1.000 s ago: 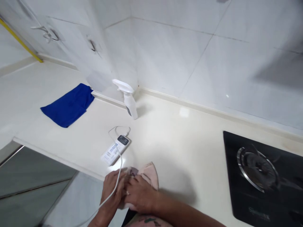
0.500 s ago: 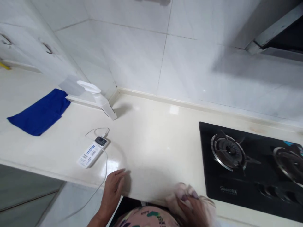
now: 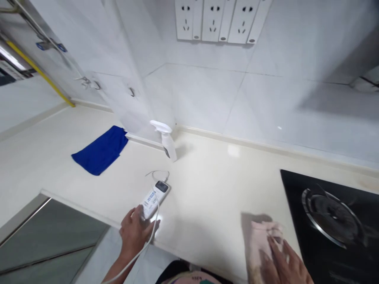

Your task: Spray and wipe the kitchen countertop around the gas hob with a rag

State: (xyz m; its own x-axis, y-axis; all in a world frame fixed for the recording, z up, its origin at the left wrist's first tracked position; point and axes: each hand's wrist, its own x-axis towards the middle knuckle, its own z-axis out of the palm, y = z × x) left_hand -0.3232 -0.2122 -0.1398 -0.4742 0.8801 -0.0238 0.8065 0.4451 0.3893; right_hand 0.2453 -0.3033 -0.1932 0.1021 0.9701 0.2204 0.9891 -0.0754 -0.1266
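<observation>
My left hand (image 3: 134, 232) is at the counter's front edge, its fingers curled round the near end of a white power bank (image 3: 155, 198) with a small dark display; a white cable (image 3: 139, 249) runs from it past my wrist. My right hand (image 3: 286, 266) lies flat, fingers stretched out, pressing a pale pink cloth (image 3: 260, 242) onto the cream countertop (image 3: 207, 189), just left of the black gas hob (image 3: 331, 221).
A white spray bottle (image 3: 167, 140) stands in the back corner by the tiled wall. A blue cloth (image 3: 102, 150) lies on the counter at the left. Wall sockets (image 3: 219, 19) are above. Below the counter edge at the left is a grey floor.
My left hand moved forward and took hold of the power bank's near end. My right hand carried the pink cloth right and now presses it flat beside the hob. The view swung about.
</observation>
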